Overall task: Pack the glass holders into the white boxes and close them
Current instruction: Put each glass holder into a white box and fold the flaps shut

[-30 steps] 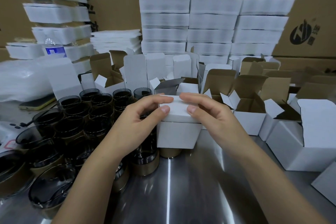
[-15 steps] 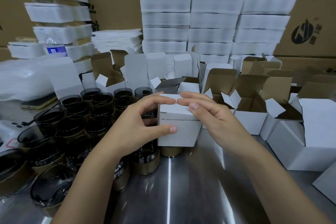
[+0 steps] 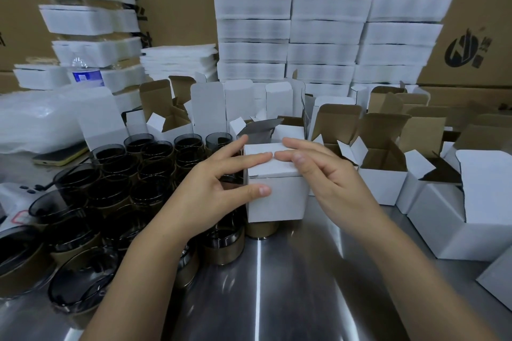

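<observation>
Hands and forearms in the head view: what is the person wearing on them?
Nothing that shows. The left hand and right hand are bare: no gloves, rings or watch; nails short, unpainted. Left forearm and right forearm are uncovered down to the frame edge, no sleeve.

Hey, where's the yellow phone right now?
In the head view, the yellow phone lies far left on the steel table, between the clear plastic bag and the dark glass holders.

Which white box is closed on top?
The white box between the left hand and right hand; its lid is folded down, while neighbouring boxes stand open.
</observation>
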{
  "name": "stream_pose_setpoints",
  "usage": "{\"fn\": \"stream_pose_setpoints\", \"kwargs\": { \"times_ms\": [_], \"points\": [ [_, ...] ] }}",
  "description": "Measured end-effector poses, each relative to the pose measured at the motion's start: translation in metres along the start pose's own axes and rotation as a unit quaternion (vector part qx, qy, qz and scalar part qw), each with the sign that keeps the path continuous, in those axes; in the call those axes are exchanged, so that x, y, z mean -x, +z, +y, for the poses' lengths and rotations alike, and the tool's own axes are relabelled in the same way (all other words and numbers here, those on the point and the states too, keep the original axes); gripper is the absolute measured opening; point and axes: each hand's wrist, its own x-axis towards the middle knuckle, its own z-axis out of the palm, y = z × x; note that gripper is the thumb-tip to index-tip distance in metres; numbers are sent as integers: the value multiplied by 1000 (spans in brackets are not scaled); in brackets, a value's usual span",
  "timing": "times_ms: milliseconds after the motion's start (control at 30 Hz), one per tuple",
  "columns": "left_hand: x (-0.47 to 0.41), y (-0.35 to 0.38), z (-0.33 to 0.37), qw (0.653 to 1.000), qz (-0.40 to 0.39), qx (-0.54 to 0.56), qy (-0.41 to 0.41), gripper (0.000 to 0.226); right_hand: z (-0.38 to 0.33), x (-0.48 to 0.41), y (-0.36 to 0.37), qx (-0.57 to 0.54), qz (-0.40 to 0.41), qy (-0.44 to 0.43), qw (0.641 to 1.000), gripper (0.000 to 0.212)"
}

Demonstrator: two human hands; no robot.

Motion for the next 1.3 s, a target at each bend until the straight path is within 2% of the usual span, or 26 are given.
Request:
{"fn": "stream_pose_setpoints", "kwargs": {
  "times_ms": [233, 400, 500, 600, 733, 867, 1000, 1100, 1300],
  "points": [
    [0, 1, -1, 1000, -3, 23, 4, 44, -2, 0, -2, -48, -21, 22, 998, 23],
    [1, 0, -1, 999, -37, 20, 11, 47, -4, 0, 0, -62, -13, 23, 998, 24],
    [0, 0, -1, 999, -42, 21, 8, 43, -6, 0, 2, -81, -11, 29, 996, 15],
    [0, 0, 0, 999, -35, 28, 2, 40, -5, 0, 2, -95, -8, 41, 995, 15],
    [0, 2, 3, 999, -34, 39, 1, 34, 0, -1, 3, -190, 8, 127, 974, 28],
    [1, 3, 6, 999, -31, 44, 5, 32, 3, -1, 4, -232, -17, 149, 961, 35],
    [1, 3, 7, 998, -36, 49, 5, 31, 1, -1, 3, -227, -29, 145, 963, 40],
    [1, 2, 6, 998, -38, 54, 6, 31, 0, 0, 2, -217, -41, 142, 965, 35],
    [1, 0, 4, 999, -38, 36, -2, 32, -3, -1, 1, -121, -60, 122, 983, 28]
  ]
}}
